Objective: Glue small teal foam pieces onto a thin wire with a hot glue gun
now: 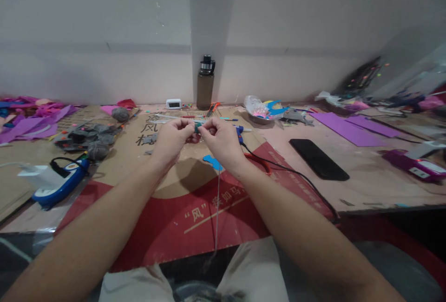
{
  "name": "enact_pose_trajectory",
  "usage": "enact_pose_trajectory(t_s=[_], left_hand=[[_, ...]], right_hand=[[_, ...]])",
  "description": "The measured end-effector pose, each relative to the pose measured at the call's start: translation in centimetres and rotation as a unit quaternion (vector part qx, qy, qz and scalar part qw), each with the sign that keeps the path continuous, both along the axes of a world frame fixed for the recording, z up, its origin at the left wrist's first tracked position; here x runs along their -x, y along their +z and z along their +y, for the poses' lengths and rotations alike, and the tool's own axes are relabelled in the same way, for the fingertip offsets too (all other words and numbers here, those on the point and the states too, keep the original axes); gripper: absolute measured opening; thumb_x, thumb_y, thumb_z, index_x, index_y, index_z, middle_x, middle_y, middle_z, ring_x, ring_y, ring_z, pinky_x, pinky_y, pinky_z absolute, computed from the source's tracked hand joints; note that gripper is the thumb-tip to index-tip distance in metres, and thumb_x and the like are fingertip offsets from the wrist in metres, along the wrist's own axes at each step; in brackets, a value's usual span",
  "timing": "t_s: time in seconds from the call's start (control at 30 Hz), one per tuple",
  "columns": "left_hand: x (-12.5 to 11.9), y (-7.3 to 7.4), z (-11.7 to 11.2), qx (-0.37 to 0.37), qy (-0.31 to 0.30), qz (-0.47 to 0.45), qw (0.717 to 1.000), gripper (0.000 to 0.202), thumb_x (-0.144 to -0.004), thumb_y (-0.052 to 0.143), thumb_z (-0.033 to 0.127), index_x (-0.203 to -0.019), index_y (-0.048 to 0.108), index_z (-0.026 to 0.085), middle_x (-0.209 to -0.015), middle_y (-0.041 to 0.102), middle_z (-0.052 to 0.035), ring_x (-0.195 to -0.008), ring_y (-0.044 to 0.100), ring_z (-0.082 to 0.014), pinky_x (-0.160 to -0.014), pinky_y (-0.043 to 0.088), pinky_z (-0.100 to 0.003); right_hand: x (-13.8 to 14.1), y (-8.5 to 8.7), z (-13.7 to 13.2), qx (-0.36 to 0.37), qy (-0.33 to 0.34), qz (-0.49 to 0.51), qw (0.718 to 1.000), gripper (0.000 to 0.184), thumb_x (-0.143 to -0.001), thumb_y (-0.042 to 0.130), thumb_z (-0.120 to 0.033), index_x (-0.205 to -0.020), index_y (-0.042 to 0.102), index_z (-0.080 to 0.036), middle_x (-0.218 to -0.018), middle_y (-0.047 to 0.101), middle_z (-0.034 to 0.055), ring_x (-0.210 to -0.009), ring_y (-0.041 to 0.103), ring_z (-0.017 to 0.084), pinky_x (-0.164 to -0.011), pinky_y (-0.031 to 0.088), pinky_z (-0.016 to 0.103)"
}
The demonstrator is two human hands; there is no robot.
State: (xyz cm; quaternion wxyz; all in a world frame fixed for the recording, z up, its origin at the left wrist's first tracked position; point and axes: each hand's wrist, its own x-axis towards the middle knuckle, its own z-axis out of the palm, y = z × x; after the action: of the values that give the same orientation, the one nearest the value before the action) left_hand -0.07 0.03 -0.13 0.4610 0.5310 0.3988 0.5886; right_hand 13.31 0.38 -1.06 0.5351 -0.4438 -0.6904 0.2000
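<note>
Against a pale wall (104, 72), a pinkish table (362, 195), overlaid at centre with brown and red printed cardboard (184, 179). Above the cardboard, left hand (174, 137) and right hand (223, 139) brought close together, each with thumb and fingers pinching a small green piece (197, 128); detail of piece hidden by fingers. Below right hand, on cardboard: flat blue cutout (211, 161). From about the cutout down past the table edge, a thin string (218, 213); cannot tell whether attached. Just beyond right hand, partly hidden: blue tool (239, 133), with black cable (292, 168) trailing right. At foot of wall, dark bottle (205, 86), upright, with small white clock (173, 103) to its left. On left side: purple scraps (35, 130), grey yarn ball (98, 150), blue power strip (64, 186). On right side: black phone (318, 159), lying flat, near purple sheets (344, 128).
</note>
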Motion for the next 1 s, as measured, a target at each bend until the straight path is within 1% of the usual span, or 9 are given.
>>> enact_pose_trajectory(t_s=[0.13, 0.27, 0.5, 0.67, 0.77, 0.83, 0.87, 0.93, 1.0], left_hand=[[0.1, -0.1, 0.1, -0.016, 0.007, 0.039, 0.999, 0.012, -0.07, 0.067, 0.023, -0.07, 0.06, 0.014, -0.061, 0.06, -0.0002, -0.054, 0.057, -0.0092, -0.059, 0.05, -0.024], [0.2, 0.0, 0.0, -0.033, 0.022, 0.077, 0.996, 0.012, -0.071, 0.066, 0.025, -0.071, 0.06, 0.014, -0.062, 0.061, -0.0004, -0.055, 0.058, -0.0096, -0.06, 0.05, -0.024], [0.4, 0.2, -0.2, -0.052, 0.034, 0.142, 0.988, 0.015, -0.073, 0.065, 0.03, -0.073, 0.061, 0.015, -0.059, 0.062, -0.0003, -0.055, 0.059, -0.0112, -0.061, 0.05, -0.025], [0.3, 0.3, -0.3, -0.048, 0.029, 0.117, 0.992, 0.012, -0.073, 0.067, 0.027, -0.071, 0.062, 0.017, -0.059, 0.062, -0.0013, -0.054, 0.059, -0.012, -0.058, 0.049, -0.026], [0.3, 0.3, -0.3, -0.033, 0.013, 0.107, 0.994, 0.015, -0.074, 0.068, 0.031, -0.073, 0.063, 0.017, -0.058, 0.062, -0.0017, -0.047, 0.054, -0.0106, -0.049, 0.044, -0.023], [0.3, 0.3, -0.2, -0.029, 0.001, 0.105, 0.994, 0.017, -0.075, 0.067, 0.033, -0.076, 0.063, 0.016, -0.058, 0.063, -0.002, -0.044, 0.052, -0.0097, -0.043, 0.039, -0.022], [0.3, 0.3, -0.1, -0.027, -0.007, 0.099, 0.995, 0.018, -0.075, 0.068, 0.033, -0.077, 0.064, 0.016, -0.06, 0.064, -0.0025, -0.046, 0.054, -0.01, -0.044, 0.04, -0.022], [0.3, 0.2, 0.1, -0.023, -0.026, 0.078, 0.996, 0.02, -0.074, 0.069, 0.033, -0.078, 0.064, 0.015, -0.066, 0.066, -0.0037, -0.054, 0.06, -0.0116, -0.05, 0.047, -0.023], [0.4, 0.2, 0.3, -0.016, -0.048, 0.061, 0.997, 0.021, -0.072, 0.071, 0.034, -0.079, 0.066, 0.014, -0.071, 0.068, -0.0046, -0.061, 0.063, -0.0127, -0.059, 0.052, -0.025]], right_hand=[[-0.1, 0.2, 0.0, 0.005, -0.01, 0.015, 1.0, 0.015, -0.077, 0.058, -0.028, -0.066, 0.054, -0.019, -0.062, 0.053, -0.0019, -0.057, 0.043, 0.011, -0.056, 0.033, 0.026], [-0.2, 0.3, -0.2, -0.003, -0.018, -0.003, 1.0, 0.014, -0.078, 0.058, -0.026, -0.067, 0.054, -0.019, -0.062, 0.052, -0.0019, -0.058, 0.044, 0.011, -0.058, 0.033, 0.026], [-0.6, 0.4, -0.4, -0.114, -0.052, -0.079, 0.989, 0.01, -0.082, 0.057, -0.025, -0.075, 0.052, -0.019, -0.074, 0.054, 0.0017, -0.069, 0.047, 0.014, -0.066, 0.035, 0.029], [-0.8, 0.3, -0.3, -0.103, -0.041, -0.067, 0.992, 0.005, -0.083, 0.057, -0.024, -0.084, 0.055, -0.019, -0.076, 0.054, 0.002, -0.07, 0.046, 0.015, -0.065, 0.034, 0.029], [-0.9, 0.2, -0.3, -0.095, -0.042, -0.059, 0.993, 0.006, -0.083, 0.057, -0.025, -0.084, 0.056, -0.02, -0.075, 0.053, 0.0012, -0.069, 0.046, 0.014, -0.065, 0.035, 0.029], [-0.9, 0.3, -0.4, -0.088, -0.039, -0.056, 0.994, 0.008, -0.082, 0.057, -0.024, -0.088, 0.058, -0.019, -0.074, 0.054, 0.0011, -0.069, 0.047, 0.014, -0.065, 0.035, 0.029], [-0.9, 0.3, -0.4, -0.084, -0.036, -0.054, 0.994, 0.011, -0.082, 0.057, -0.024, -0.091, 0.059, -0.019, -0.075, 0.054, 0.0012, -0.069, 0.047, 0.014, -0.065, 0.036, 0.028], [-1.0, 0.4, -0.4, -0.078, -0.022, -0.053, 0.995, 0.015, -0.082, 0.056, -0.023, -0.095, 0.062, -0.018, -0.077, 0.057, 0.0022, -0.07, 0.049, 0.014, -0.066, 0.037, 0.028], [-1.1, 0.5, -0.4, -0.075, -0.013, -0.051, 0.996, 0.013, -0.082, 0.056, -0.023, -0.091, 0.065, -0.018, -0.08, 0.06, 0.0029, -0.071, 0.05, 0.014, -0.067, 0.038, 0.028]])
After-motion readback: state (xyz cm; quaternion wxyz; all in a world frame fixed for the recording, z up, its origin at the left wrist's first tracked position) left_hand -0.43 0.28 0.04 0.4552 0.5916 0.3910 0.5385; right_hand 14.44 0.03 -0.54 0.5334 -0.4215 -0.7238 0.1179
